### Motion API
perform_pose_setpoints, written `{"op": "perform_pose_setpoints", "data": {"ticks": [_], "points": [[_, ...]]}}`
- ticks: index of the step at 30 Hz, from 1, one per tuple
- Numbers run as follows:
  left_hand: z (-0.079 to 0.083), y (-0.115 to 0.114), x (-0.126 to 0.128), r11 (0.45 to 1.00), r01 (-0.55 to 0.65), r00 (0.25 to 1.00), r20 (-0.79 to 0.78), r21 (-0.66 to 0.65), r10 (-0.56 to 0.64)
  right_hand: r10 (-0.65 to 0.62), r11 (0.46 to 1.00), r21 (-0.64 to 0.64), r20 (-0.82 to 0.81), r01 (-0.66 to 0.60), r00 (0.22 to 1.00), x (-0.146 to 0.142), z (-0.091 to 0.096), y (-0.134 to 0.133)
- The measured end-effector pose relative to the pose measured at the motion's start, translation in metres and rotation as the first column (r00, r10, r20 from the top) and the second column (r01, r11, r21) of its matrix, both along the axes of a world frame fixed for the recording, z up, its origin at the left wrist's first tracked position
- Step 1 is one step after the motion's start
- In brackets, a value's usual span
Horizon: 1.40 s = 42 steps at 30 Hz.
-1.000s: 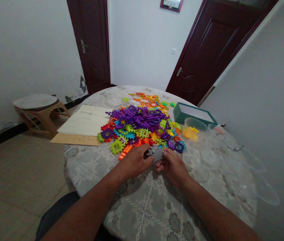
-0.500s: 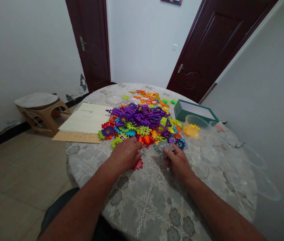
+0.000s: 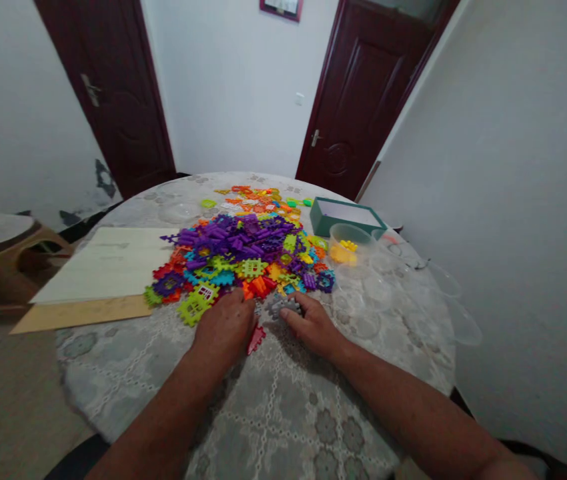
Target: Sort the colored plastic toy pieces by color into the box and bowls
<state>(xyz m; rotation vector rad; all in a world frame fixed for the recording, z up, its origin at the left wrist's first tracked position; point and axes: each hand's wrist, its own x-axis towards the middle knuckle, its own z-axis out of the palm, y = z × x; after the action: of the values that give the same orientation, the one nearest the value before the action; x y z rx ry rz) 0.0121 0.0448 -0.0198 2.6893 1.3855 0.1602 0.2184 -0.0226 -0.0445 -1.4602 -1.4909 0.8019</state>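
Grey interlocking building pieces [image 3: 282, 307] with toothed edges are pinched between the thumb and fingers of my right hand [image 3: 316, 328], near the front of the pile. My left hand [image 3: 226, 325] is at the pile's near edge, its fingers curled together and turned downward; what they hold is hidden behind the hand. Just right of those fingers a red toothed piece [image 3: 256, 340] lies on the tablecloth. Beyond both hands spreads the heap of plastic building pieces, purple ones [image 3: 243, 237] on top, with lime green pieces [image 3: 195, 308] nearest my left hand.
On the left lie pale paper sheets [image 3: 103, 263] over a brown board [image 3: 83, 315]. To the right stand a green box [image 3: 346, 217] and a clear tub [image 3: 351, 235] holding yellow pieces, with clear lids [image 3: 408, 300] around. A stool [image 3: 8, 257] stands beyond the table's left edge.
The view has turned to the right, so everything sits further left. My right hand, still holding the grey pieces, has come closer to my left hand, which stays at the pile's near edge.
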Motion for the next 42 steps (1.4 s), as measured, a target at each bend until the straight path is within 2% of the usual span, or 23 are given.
{"op": "perform_pose_setpoints", "data": {"ticks": [8,11,14,16,19,21,24,26,29,31,35,39,42], "points": [[0.001,0.005,-0.003,0.998,0.059,0.998,0.006,0.038,-0.059,0.005,1.000,0.001,0.019,-0.005,1.000,0.000,0.000,0.005],[0.002,0.008,-0.008,0.995,0.096,0.980,0.175,0.008,-0.096,0.009,1.000,-0.025,-0.041,-0.010,0.999,0.001,-0.002,0.005],[0.005,0.010,-0.012,0.985,0.158,0.902,0.414,-0.065,-0.117,0.028,0.999,-0.040,-0.102,-0.032,0.994,0.002,-0.003,0.005],[0.011,0.009,-0.013,0.968,0.197,0.847,0.524,-0.155,-0.089,0.056,0.997,-0.040,-0.156,-0.063,0.986,0.003,-0.004,0.004],[0.021,0.007,-0.013,0.918,0.200,0.797,0.601,-0.341,0.050,0.101,0.993,-0.031,-0.276,-0.114,0.956,0.005,-0.007,0.003],[0.024,0.005,-0.013,0.865,0.205,0.753,0.638,-0.458,0.159,0.114,0.991,-0.026,-0.359,-0.133,0.926,0.006,-0.010,0.002],[0.021,0.004,-0.013,0.770,0.278,0.641,0.708,-0.574,0.297,0.122,0.988,-0.030,-0.456,-0.153,0.882,0.007,-0.014,0.002],[0.018,0.002,-0.012,0.704,0.348,0.596,0.726,-0.619,0.344,0.131,0.984,-0.040,-0.489,-0.172,0.862,0.007,-0.015,0.002],[0.016,-0.001,-0.009,0.634,0.413,0.619,0.712,-0.654,0.332,0.140,0.979,-0.061,-0.489,-0.194,0.861,0.004,-0.016,0.001],[0.015,-0.003,-0.007,0.613,0.427,0.639,0.701,-0.665,0.316,0.119,0.981,-0.076,-0.483,-0.177,0.867,0.003,-0.016,0.002],[0.012,-0.002,-0.005,0.624,0.414,0.660,0.691,-0.663,0.297,0.050,0.991,-0.085,-0.454,-0.099,0.890,0.001,-0.012,0.003],[0.018,0.000,-0.008,0.734,0.368,0.734,0.663,-0.571,0.147,0.008,0.994,-0.096,-0.342,-0.043,0.940,0.004,0.003,-0.003],[0.030,-0.004,-0.017,0.786,0.331,0.793,0.606,-0.521,0.068,0.053,0.989,-0.122,-0.217,-0.081,0.975,0.015,0.030,-0.010]]}}
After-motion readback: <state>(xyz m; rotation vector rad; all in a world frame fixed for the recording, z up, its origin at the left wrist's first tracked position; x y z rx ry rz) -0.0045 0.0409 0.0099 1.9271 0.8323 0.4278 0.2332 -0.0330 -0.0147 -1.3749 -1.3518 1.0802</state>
